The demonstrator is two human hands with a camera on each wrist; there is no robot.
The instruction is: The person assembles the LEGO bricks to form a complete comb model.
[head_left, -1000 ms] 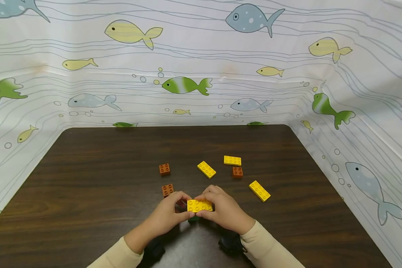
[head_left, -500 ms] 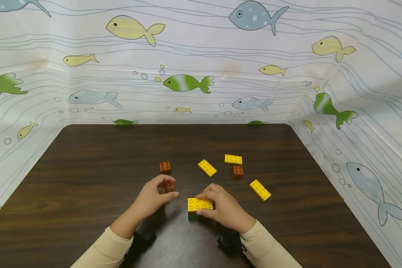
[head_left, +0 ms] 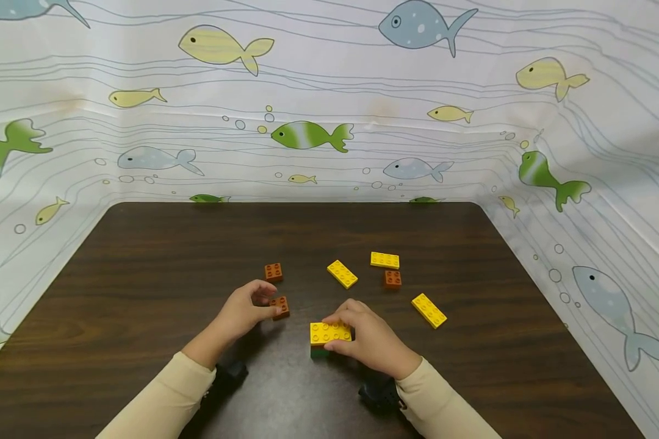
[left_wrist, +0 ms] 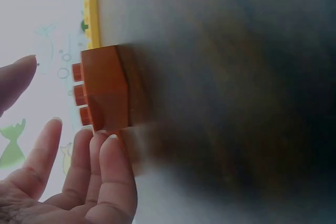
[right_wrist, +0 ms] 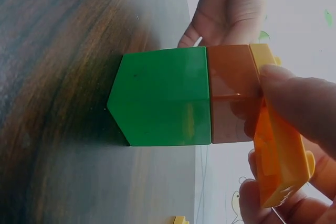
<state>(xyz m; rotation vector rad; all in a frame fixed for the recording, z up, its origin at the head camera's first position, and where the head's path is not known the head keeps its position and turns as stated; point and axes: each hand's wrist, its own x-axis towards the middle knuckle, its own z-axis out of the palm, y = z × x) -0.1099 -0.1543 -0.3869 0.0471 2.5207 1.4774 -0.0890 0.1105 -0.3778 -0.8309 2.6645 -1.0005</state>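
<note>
A stack of toy building bricks stands on the table: a green block (right_wrist: pixel 163 98) at the bottom, a brown-orange brick (right_wrist: pixel 233 72) above it, and a yellow eight-stud plate (head_left: pixel 321 333) on top. The plate overhangs the stack to the right. My right hand (head_left: pixel 373 341) pinches that overhanging end between thumb and fingers. My left hand (head_left: pixel 244 311) is at a loose orange-brown four-stud brick (head_left: pixel 282 306), fingers spread around it. In the left wrist view the fingertips are close to this brick (left_wrist: pixel 105 87), while the thumb stands apart; contact is unclear.
Another orange-brown brick (head_left: pixel 273 272) lies behind the left hand. Three yellow plates, at the middle (head_left: pixel 342 274), back (head_left: pixel 385 260) and right (head_left: pixel 429 311), lie farther off, near an orange-brown brick (head_left: pixel 393 279). A fish-printed curtain (head_left: pixel 329 91) borders the table.
My left hand has let go of the stack and moved left to the loose orange-brown brick. My right hand keeps its pinch on the yellow plate.
</note>
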